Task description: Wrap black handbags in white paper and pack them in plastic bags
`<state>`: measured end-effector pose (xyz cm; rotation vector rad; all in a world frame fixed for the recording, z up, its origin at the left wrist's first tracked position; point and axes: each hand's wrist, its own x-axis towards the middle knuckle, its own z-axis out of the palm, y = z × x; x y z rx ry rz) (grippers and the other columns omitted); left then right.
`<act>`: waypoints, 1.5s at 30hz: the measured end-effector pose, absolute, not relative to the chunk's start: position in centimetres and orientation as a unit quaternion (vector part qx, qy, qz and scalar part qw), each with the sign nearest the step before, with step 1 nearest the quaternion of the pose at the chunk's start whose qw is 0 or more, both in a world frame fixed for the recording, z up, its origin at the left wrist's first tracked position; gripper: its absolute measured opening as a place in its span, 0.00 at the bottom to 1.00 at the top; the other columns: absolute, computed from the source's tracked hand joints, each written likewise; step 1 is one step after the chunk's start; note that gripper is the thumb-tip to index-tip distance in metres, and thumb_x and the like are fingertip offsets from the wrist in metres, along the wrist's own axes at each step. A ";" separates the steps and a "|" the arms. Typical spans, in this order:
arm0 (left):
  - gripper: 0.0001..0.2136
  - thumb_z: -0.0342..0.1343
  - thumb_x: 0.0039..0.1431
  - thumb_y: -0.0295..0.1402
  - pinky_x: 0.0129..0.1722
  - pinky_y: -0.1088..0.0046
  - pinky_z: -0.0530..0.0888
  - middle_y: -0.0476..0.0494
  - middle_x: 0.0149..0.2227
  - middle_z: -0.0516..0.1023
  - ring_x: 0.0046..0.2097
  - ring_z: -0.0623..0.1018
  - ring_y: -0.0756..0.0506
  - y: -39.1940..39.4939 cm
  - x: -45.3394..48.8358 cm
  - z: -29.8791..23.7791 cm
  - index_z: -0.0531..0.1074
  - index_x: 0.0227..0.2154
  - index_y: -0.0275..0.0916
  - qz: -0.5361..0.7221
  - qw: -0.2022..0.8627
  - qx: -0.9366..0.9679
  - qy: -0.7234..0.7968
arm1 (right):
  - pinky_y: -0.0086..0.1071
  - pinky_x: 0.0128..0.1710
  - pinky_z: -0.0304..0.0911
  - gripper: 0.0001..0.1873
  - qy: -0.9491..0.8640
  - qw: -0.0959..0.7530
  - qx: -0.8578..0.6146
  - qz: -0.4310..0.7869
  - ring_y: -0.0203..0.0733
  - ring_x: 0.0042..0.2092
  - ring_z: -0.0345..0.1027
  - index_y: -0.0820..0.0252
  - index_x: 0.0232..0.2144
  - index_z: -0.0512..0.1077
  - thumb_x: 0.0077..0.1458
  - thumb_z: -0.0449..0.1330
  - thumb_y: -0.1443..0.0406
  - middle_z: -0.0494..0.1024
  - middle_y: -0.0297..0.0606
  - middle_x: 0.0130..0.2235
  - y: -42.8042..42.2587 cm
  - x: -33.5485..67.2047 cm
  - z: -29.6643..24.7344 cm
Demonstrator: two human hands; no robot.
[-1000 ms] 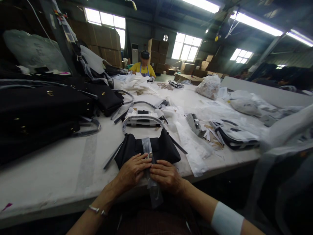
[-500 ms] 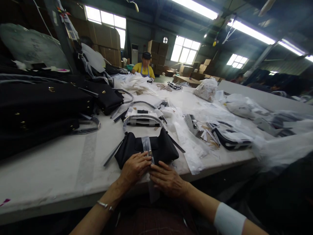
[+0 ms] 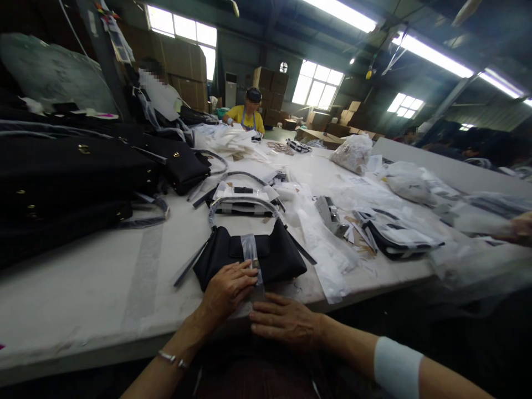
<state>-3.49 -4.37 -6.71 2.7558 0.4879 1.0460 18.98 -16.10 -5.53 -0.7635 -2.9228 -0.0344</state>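
Note:
A small black handbag (image 3: 274, 256) lies at the near edge of the white table (image 3: 103, 288), its handle wrapped in clear film. A clear plastic strip (image 3: 250, 250) runs down over its front flap. My left hand (image 3: 226, 288) rests on the bag's lower edge, fingers curled onto the strip's lower end. My right hand (image 3: 286, 321) lies just below it at the table edge, fingers stretched out flat and pointing left, touching the strip's end.
Large black bags (image 3: 75, 183) are piled at the left. Another wrapped bag (image 3: 243, 199) lies behind mine. Plastic sheets, paper and bagged parts (image 3: 394, 235) cover the right side. A person in yellow (image 3: 246, 113) works at the far end.
My right hand has slid down off the bag to the table edge and flattened out. The hanging tail of the plastic strip is no longer seen below the edge. Blurred plastic at the right has moved away.

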 end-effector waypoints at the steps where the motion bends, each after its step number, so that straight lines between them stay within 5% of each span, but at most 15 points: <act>1: 0.08 0.53 0.66 0.30 0.52 0.63 0.74 0.47 0.48 0.81 0.56 0.76 0.44 -4.3 -3.5 -6.6 0.76 0.42 0.43 0.352 0.078 0.918 0.162 | 0.46 0.66 0.52 0.19 -0.964 0.081 -0.253 -0.017 0.43 0.65 0.56 0.63 0.58 0.66 0.69 0.46 0.66 0.71 0.42 0.60 -16.1 18.7 -5.0; 4: 0.08 0.52 0.65 0.30 0.51 0.63 0.75 0.48 0.48 0.81 0.56 0.76 0.44 -4.2 -3.6 -6.4 0.75 0.42 0.43 0.361 0.087 0.914 0.163 | 0.43 0.66 0.52 0.16 -0.953 0.133 -0.267 -0.044 0.39 0.61 0.62 0.61 0.52 0.71 0.69 0.47 0.67 0.77 0.38 0.53 -16.2 17.7 -3.5; 11: 0.08 0.53 0.65 0.31 0.51 0.68 0.77 0.48 0.49 0.81 0.57 0.75 0.44 -4.0 -3.9 -5.6 0.74 0.43 0.45 0.380 0.101 0.903 0.175 | 0.38 0.64 0.58 0.15 -0.921 0.163 -0.270 -0.231 0.38 0.64 0.58 0.42 0.55 0.70 0.68 0.54 0.62 0.72 0.22 0.58 -16.0 18.7 -6.7; 16: 0.09 0.53 0.65 0.33 0.50 0.72 0.77 0.50 0.50 0.80 0.56 0.75 0.45 -3.7 -4.0 -5.4 0.73 0.45 0.46 0.393 0.080 0.900 0.170 | 0.25 0.51 0.69 0.14 -0.901 0.145 -0.311 -0.266 0.31 0.56 0.67 0.45 0.53 0.71 0.70 0.51 0.59 0.73 0.21 0.57 -15.2 19.6 -12.0; 20: 0.09 0.53 0.65 0.33 0.50 0.73 0.77 0.50 0.50 0.80 0.56 0.76 0.45 -3.5 -4.0 -5.7 0.73 0.46 0.47 0.397 0.070 0.900 0.167 | 0.25 0.49 0.70 0.11 -0.884 0.212 -0.319 -0.268 0.31 0.51 0.71 0.47 0.47 0.74 0.68 0.54 0.58 0.76 0.20 0.54 -14.8 19.3 -12.6; 27: 0.09 0.52 0.66 0.31 0.51 0.70 0.77 0.47 0.50 0.80 0.59 0.73 0.44 -3.2 -3.9 -5.6 0.73 0.46 0.44 0.394 0.097 0.900 0.157 | 0.35 0.55 0.66 0.14 -0.899 0.264 -0.328 -0.119 0.37 0.50 0.73 0.61 0.46 0.73 0.69 0.47 0.67 0.81 0.37 0.46 -14.8 17.9 -7.9; 34: 0.16 0.51 0.67 0.34 0.56 0.69 0.73 0.43 0.59 0.72 0.61 0.71 0.44 -3.0 -4.0 -5.3 0.68 0.56 0.45 0.389 0.091 0.895 0.201 | 0.33 0.49 0.69 0.20 -0.845 0.412 -0.338 0.039 0.36 0.40 0.78 0.58 0.42 0.72 0.71 0.40 0.62 0.83 0.37 0.36 -15.0 15.6 -7.8; 38: 0.23 0.50 0.67 0.40 0.55 0.74 0.73 0.43 0.59 0.73 0.57 0.75 0.47 -2.9 -4.1 -6.0 0.60 0.62 0.43 0.392 0.040 0.892 0.221 | 0.28 0.36 0.72 0.21 -0.828 0.431 -0.337 0.121 0.38 0.33 0.78 0.53 0.41 0.75 0.70 0.44 0.53 0.82 0.36 0.32 -14.8 15.6 -5.9; 42: 0.31 0.54 0.62 0.48 0.51 0.76 0.75 0.45 0.57 0.75 0.53 0.78 0.46 -2.0 -4.2 -7.3 0.58 0.64 0.41 0.377 -0.052 0.906 0.185 | 0.30 0.35 0.73 0.24 -0.790 0.440 -0.400 0.146 0.38 0.30 0.76 0.55 0.38 0.78 0.68 0.47 0.51 0.82 0.36 0.30 -15.3 17.4 -0.5; 45: 0.32 0.55 0.61 0.46 0.50 0.76 0.76 0.45 0.59 0.72 0.53 0.78 0.45 -0.8 -4.3 -8.2 0.56 0.65 0.41 0.352 -0.106 0.919 0.143 | 0.25 0.23 0.70 0.17 -0.609 0.547 -0.468 0.334 0.37 0.26 0.75 0.60 0.33 0.77 0.66 0.56 0.56 0.81 0.38 0.30 -16.2 20.3 5.2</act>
